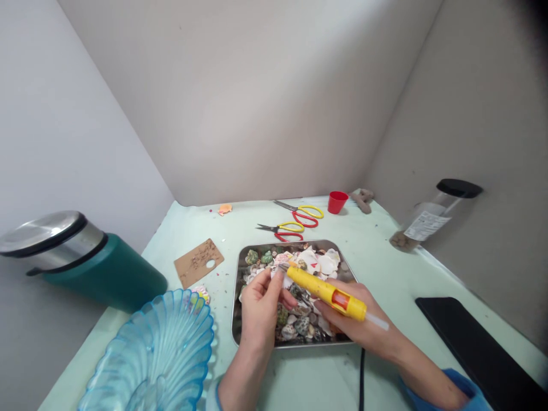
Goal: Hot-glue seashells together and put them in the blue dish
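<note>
Tabletop (317,382), right hand (368,328) gripping glue gun (314,285), left hand (262,308) curled by nozzle (284,267), hold unclear

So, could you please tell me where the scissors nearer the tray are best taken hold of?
Probably by the yellow and red handles, coming from above and the right: the scissors lie flat, loops toward the right, pointed blades toward the left.

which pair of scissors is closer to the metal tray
The front pair of scissors, just behind the metal tray; the back pair of scissors lies farther off, by the red cup.
</note>
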Available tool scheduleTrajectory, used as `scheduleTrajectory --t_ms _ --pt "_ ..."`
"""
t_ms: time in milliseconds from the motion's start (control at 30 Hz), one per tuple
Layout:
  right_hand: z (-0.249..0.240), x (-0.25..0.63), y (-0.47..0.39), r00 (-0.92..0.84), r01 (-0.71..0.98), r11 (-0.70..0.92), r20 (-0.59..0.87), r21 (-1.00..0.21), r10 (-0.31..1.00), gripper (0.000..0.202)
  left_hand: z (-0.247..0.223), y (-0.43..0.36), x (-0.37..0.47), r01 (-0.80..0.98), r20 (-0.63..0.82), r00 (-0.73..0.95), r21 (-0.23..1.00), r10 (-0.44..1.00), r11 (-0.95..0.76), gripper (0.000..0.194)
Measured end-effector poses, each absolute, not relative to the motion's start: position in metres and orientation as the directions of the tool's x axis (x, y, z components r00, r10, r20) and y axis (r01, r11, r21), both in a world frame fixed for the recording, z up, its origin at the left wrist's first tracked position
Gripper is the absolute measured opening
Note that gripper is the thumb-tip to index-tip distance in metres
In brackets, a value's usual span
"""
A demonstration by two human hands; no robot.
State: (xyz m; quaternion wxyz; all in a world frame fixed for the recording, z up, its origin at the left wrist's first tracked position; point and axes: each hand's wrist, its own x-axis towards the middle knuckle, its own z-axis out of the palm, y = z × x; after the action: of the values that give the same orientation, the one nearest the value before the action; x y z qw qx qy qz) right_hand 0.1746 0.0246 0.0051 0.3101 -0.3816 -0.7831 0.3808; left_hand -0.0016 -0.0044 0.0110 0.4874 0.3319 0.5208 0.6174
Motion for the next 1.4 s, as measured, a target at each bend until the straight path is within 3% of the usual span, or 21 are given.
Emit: scheduleTrajectory --t_ms 933,1400 --pt "0.007 0.175 0.025 -0.505 0.363 0.473 0.257 -0.803 0.824 0.024 0.007 -0.003 -0.004 -0.256 -0.095 -0.337 0.967 0.937 0.005 0.028" --pt "-0.004 0.178 0.025 -0.479 0.339 0.345 0.155 -0.875 0.864 0.022 0.011 -0.003 -0.005 -0.440 -0.174 -0.339 0.898 0.924 0.008 0.027"
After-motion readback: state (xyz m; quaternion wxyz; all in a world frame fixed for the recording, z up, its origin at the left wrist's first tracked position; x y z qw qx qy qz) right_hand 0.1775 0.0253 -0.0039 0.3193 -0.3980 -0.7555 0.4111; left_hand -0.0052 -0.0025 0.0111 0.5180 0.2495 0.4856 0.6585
